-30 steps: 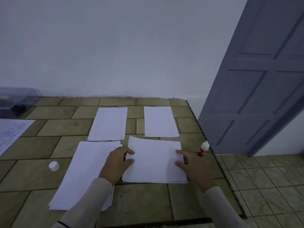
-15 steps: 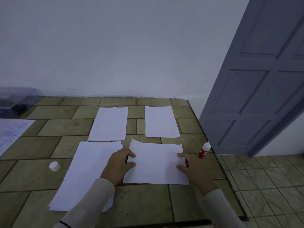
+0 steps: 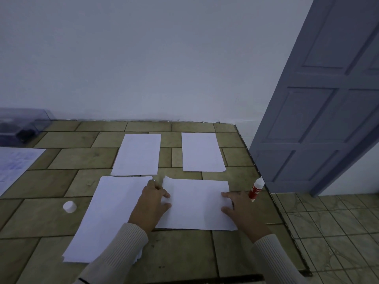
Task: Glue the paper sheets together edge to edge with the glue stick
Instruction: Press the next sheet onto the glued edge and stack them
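Observation:
A white paper sheet (image 3: 196, 203) lies flat on the tiled counter in front of me. My left hand (image 3: 152, 203) rests on its left edge and my right hand (image 3: 240, 208) on its right edge, fingers spread and pressing down. A stack of white sheets (image 3: 108, 218) lies to the left, partly under my left sleeve. Two more sheets lie further back, one on the left (image 3: 137, 154) and one on the right (image 3: 202, 152). The red glue stick (image 3: 256, 189) stands uncapped just right of my right hand. Its white cap (image 3: 69, 206) sits at the left.
The tiled counter (image 3: 61, 160) ends at a right edge close to the glue stick, with a tiled floor (image 3: 332, 232) below. A blue-grey door (image 3: 320, 111) stands at the right. A printed paper (image 3: 14, 165) and a clear plastic box (image 3: 20, 126) are at the far left.
The sheet under my hands has been squared up and laid flat; its raised far edge has settled. Both hands stay on its side edges.

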